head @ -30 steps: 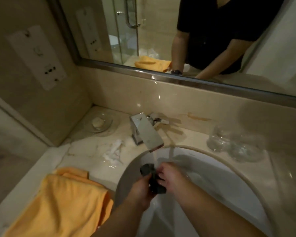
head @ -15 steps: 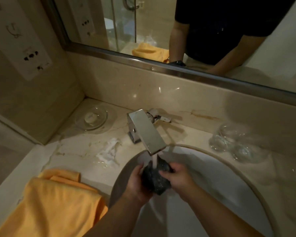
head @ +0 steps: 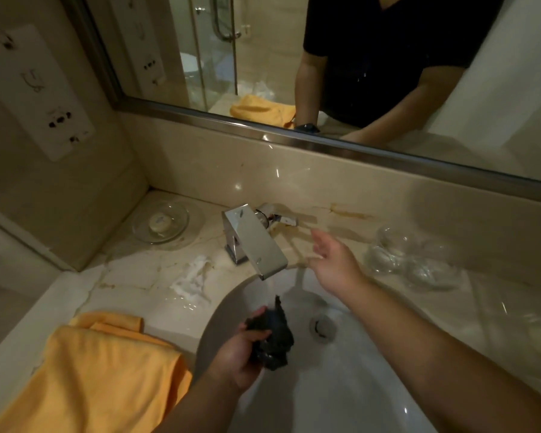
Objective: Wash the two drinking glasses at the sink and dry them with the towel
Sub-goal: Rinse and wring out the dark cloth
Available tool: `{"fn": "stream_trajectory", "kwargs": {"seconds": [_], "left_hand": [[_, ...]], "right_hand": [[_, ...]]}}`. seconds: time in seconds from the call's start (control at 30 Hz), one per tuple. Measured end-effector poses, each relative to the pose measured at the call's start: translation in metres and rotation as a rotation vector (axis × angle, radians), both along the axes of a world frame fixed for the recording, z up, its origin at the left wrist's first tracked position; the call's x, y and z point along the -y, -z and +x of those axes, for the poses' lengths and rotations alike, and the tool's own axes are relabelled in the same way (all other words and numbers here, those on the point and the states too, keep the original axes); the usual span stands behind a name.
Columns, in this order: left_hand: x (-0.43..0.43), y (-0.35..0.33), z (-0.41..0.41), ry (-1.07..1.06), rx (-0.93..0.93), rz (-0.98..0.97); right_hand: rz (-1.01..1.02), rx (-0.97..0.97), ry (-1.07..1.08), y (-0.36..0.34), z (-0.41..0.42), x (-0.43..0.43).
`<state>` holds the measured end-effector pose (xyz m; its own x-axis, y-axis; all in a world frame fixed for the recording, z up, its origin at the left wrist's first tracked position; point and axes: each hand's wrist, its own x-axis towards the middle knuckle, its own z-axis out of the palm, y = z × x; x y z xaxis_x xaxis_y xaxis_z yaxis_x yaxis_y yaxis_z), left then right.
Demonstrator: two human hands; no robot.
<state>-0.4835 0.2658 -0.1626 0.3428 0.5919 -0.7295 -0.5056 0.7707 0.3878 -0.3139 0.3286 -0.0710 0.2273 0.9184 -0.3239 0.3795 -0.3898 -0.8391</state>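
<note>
At lower centre, the left hand (head: 238, 360) gripped a dark cloth (head: 274, 335) over the sink (head: 356, 389). The right hand (head: 334, 264), fingers spread, hovered beside the tap (head: 256, 245). The glasses (head: 388, 254) sat on the counter (head: 144, 276) at right, and the towel (head: 91, 376) lay at lower left.

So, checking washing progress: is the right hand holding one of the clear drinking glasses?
No, the right hand is open and empty, apart from the clear drinking glasses on the marble counter.

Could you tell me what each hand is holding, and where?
The left hand grips a dark wad round its left side; the right hand holds nothing.
</note>
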Motion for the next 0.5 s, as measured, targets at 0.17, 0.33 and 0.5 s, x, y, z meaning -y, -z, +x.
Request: {"fn": "stream_trajectory", "kwargs": {"seconds": [0.17, 0.33, 0.5], "left_hand": [[0.007, -0.009, -0.004, -0.011, -0.026, -0.007], [0.01, -0.018, 0.0, 0.029, 0.014, 0.056], [0.011, -0.042, 0.015, 0.123, 0.202, 0.081]], "right_hand": [[0.059, 0.112, -0.08, -0.024, -0.025, -0.042], [0.031, -0.034, -0.001, -0.03, -0.028, -0.035], [-0.268, -0.34, 0.065, -0.014, -0.015, 0.048]]}}
